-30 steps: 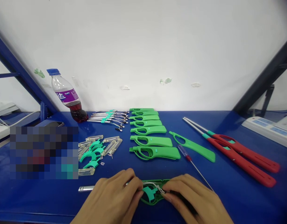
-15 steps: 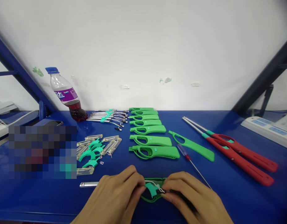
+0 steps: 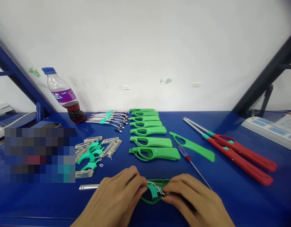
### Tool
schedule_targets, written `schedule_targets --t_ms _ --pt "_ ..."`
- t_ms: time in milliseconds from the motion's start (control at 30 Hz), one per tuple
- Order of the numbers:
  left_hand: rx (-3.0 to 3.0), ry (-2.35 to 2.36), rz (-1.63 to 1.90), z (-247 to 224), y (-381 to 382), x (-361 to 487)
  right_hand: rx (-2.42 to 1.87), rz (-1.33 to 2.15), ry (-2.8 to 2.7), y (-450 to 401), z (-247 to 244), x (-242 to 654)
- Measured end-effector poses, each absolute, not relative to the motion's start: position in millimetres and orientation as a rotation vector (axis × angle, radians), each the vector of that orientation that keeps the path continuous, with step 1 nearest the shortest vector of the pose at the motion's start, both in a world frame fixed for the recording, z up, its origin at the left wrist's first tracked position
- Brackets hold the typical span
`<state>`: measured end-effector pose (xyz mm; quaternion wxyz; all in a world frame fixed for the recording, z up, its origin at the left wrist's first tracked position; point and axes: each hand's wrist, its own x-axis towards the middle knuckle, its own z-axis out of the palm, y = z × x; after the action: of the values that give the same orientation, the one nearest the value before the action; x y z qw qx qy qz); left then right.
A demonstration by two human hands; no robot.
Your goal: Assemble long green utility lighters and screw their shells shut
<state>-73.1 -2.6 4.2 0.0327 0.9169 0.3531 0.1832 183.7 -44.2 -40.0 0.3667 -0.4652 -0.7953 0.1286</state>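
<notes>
In front of me an open green lighter shell (image 3: 153, 201) lies low on the table, its ends covered by my hands. My left hand (image 3: 119, 194) is closed on the shell's left part, thumb and forefinger by a teal trigger (image 3: 154, 191). A silver metal tube (image 3: 88, 187) sticks out to the left of that hand. My right hand (image 3: 195, 195) pinches a small black part at the shell's right side, mostly hidden by the fingers. White wires (image 3: 159, 189) loop between trigger and right fingertips.
Green lighter shells (image 3: 166, 153) stand in a column behind my hands. A screwdriver (image 3: 187, 154) and two red lighters (image 3: 240, 160) lie right. Left are clear fuel tanks (image 3: 111, 148), teal triggers (image 3: 90, 156), wired metal tubes (image 3: 105, 119) and a drink bottle (image 3: 63, 94).
The whole view has shifted slightly. Both hands keep their hold at the shell; the right fingertips have moved a little over the black part.
</notes>
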Motion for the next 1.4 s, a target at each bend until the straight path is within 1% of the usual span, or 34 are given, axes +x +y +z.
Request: schedule_targets --t_ms 233,467,1133,1400 --pt "2.875 1.047 0.524 4.6 -1.0 -77.3 -1.192 0.293 -2.029 -46.3 -34.7 181.7" --pt "2.874 1.032 0.644 2.9 1.3 -77.1 -1.207 0.324 -1.998 -46.6 -32.6 180.8" --pt "2.854 1.035 0.535 -2.8 1.5 -78.7 -1.236 0.34 -1.996 -48.2 -34.0 180.9" --pt "2.839 0.983 0.636 4.3 -1.6 -73.4 -1.244 0.349 -1.951 -47.7 -34.2 180.4"
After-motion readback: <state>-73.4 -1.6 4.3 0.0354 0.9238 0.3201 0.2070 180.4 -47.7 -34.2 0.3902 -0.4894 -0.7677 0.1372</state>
